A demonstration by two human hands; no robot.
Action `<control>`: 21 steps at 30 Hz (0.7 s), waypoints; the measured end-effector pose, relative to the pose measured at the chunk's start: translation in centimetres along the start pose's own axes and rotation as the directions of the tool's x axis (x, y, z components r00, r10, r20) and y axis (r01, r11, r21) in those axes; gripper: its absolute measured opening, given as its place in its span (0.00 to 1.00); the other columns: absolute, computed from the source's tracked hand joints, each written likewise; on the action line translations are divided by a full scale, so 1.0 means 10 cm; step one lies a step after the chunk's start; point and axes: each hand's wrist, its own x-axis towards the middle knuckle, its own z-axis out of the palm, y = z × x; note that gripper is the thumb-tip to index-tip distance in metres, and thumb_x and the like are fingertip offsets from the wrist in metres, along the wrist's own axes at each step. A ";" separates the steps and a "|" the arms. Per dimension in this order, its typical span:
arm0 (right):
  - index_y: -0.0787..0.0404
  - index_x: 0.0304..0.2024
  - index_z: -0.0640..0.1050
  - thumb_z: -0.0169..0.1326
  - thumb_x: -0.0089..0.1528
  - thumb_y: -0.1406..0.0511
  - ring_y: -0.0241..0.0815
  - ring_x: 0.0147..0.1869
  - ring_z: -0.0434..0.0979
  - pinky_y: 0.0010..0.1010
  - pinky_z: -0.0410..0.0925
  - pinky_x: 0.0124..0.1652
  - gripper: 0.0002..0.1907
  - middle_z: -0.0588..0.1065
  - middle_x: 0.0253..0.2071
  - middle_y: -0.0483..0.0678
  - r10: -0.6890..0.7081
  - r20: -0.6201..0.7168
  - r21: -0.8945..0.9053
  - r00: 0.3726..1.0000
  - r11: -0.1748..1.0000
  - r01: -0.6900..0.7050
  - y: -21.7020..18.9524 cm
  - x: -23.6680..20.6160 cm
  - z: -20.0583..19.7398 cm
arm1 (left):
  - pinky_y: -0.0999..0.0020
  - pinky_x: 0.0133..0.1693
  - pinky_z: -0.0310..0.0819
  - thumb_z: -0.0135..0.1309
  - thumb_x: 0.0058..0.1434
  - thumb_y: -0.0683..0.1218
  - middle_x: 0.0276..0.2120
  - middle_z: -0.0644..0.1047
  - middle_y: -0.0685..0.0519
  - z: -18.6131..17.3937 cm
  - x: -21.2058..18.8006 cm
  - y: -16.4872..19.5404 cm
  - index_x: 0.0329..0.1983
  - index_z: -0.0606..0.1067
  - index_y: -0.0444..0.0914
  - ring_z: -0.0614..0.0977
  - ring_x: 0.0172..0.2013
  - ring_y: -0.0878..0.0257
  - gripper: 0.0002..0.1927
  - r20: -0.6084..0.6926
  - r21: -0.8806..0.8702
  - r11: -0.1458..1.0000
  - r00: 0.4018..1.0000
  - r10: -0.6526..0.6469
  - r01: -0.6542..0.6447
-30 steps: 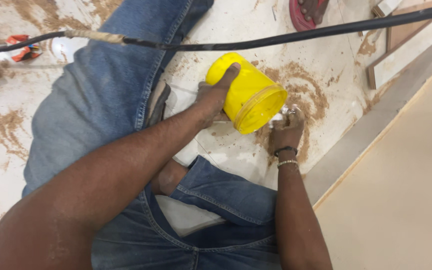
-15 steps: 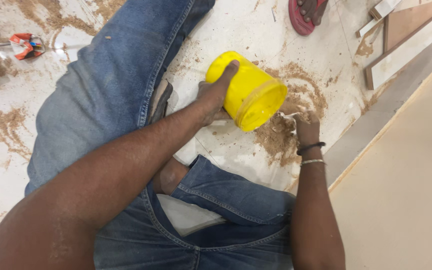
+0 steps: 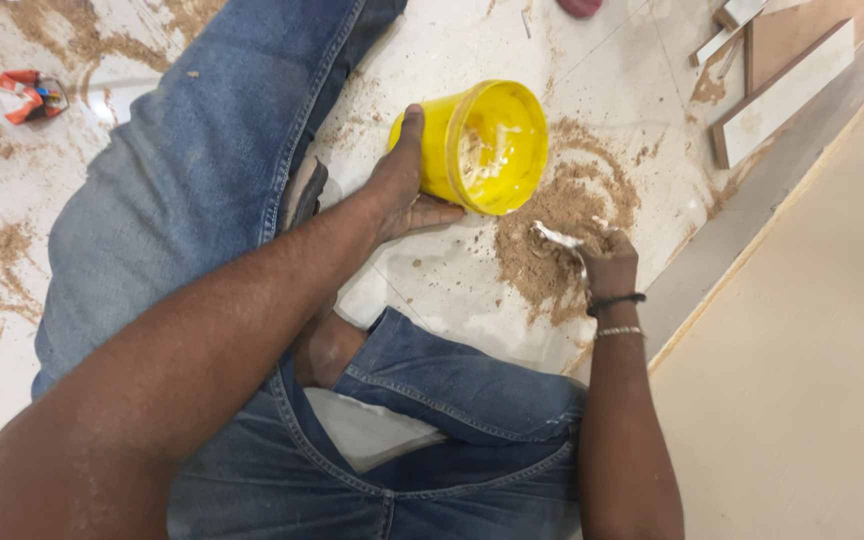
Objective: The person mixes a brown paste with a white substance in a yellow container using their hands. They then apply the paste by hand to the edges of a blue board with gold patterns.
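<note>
your left hand [image 3: 407, 195] grips the tipped yellow tub [image 3: 482, 145] on the floor, fingers clamped around its light, slick, flexible wall, while your right hand [image 3: 604, 262], fingers closed, presses a white-smeared scraper [image 3: 557, 236] into the loose sawdust pile [image 3: 562, 225].

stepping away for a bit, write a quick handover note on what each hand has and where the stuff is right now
Left hand: grips the side of the yellow tub, thumb over its rim, tub tilted with its mouth toward the camera; white paste clings inside.
Right hand: closed on a small tool with white paste on its tip, held over the sawdust pile on the white floor.
Done: some paste is out of the tub and at the sawdust.
Left: most of the sawdust looks dry and loose, so the mixing looks barely started.
Nearby: wood offcuts at the upper right, an orange tool at the far left.
</note>
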 end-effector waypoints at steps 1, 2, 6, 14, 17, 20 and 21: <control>0.70 0.53 0.77 0.61 0.59 0.67 0.43 0.42 0.84 0.31 0.79 0.41 0.21 0.81 0.45 0.54 0.020 0.058 0.077 0.998 0.997 -0.025 0.03 -0.02 -0.03 | 0.58 0.45 0.88 0.23 0.60 0.77 0.57 0.75 0.39 -0.01 -0.01 -0.01 0.69 0.63 0.44 0.86 0.50 0.49 0.46 -0.012 0.001 1.000 1.000 0.006 -0.006; 0.70 0.55 0.77 0.58 0.60 0.68 0.43 0.42 0.84 0.32 0.80 0.42 0.21 0.81 0.46 0.54 0.037 0.120 0.150 0.992 0.987 -0.055 0.07 -0.04 -0.05 | 0.59 0.44 0.89 0.23 0.60 0.77 0.56 0.75 0.39 -0.01 -0.02 -0.02 0.68 0.64 0.44 0.86 0.49 0.48 0.46 -0.025 0.000 1.000 1.000 0.010 -0.010; 0.63 0.60 0.72 0.70 0.47 0.68 0.48 0.50 0.79 0.36 0.75 0.49 0.38 0.77 0.50 0.57 -0.176 0.198 -0.242 0.964 0.944 0.223 0.18 -0.17 0.20 | 0.59 0.42 0.88 0.23 0.60 0.78 0.55 0.76 0.37 0.01 -0.03 -0.05 0.68 0.65 0.41 0.87 0.47 0.49 0.48 -0.105 0.025 0.999 0.994 -0.039 0.042; 0.59 0.46 0.83 0.63 0.61 0.64 0.48 0.45 0.82 0.40 0.75 0.48 0.12 0.81 0.43 0.55 -0.218 -0.018 -0.548 0.976 0.818 0.173 0.14 -0.05 0.35 | 0.58 0.41 0.89 0.30 0.61 0.76 0.51 0.79 0.39 0.02 -0.10 -0.05 0.63 0.70 0.36 0.88 0.43 0.51 0.47 -0.158 -0.010 1.000 0.987 -0.020 0.018; 0.65 0.43 0.80 0.71 0.54 0.59 0.50 0.43 0.80 0.41 0.73 0.45 0.22 0.80 0.40 0.57 -0.199 -0.123 -0.442 0.972 0.888 0.126 0.18 0.02 0.27 | 0.61 0.42 0.89 0.29 0.61 0.76 0.51 0.79 0.39 0.01 -0.12 -0.04 0.64 0.69 0.38 0.88 0.44 0.53 0.46 -0.115 0.030 1.000 0.993 0.010 -0.007; 0.72 0.49 0.74 0.74 0.56 0.61 0.52 0.46 0.79 0.40 0.73 0.43 0.29 0.78 0.44 0.62 -0.434 -0.152 -0.372 0.888 0.858 0.356 0.17 0.16 0.24 | 0.60 0.41 0.89 0.29 0.61 0.76 0.51 0.79 0.40 0.01 -0.11 -0.04 0.64 0.69 0.38 0.88 0.44 0.52 0.46 -0.119 0.024 1.000 0.993 0.001 0.002; 0.69 0.51 0.76 0.69 0.58 0.62 0.51 0.46 0.79 0.41 0.73 0.43 0.25 0.78 0.46 0.60 -0.299 -0.095 -0.205 0.950 0.939 0.275 0.15 0.22 0.24 | 0.61 0.41 0.89 0.29 0.61 0.76 0.51 0.79 0.40 0.00 -0.11 -0.04 0.64 0.69 0.38 0.88 0.44 0.52 0.46 -0.118 0.034 0.999 0.993 0.008 -0.004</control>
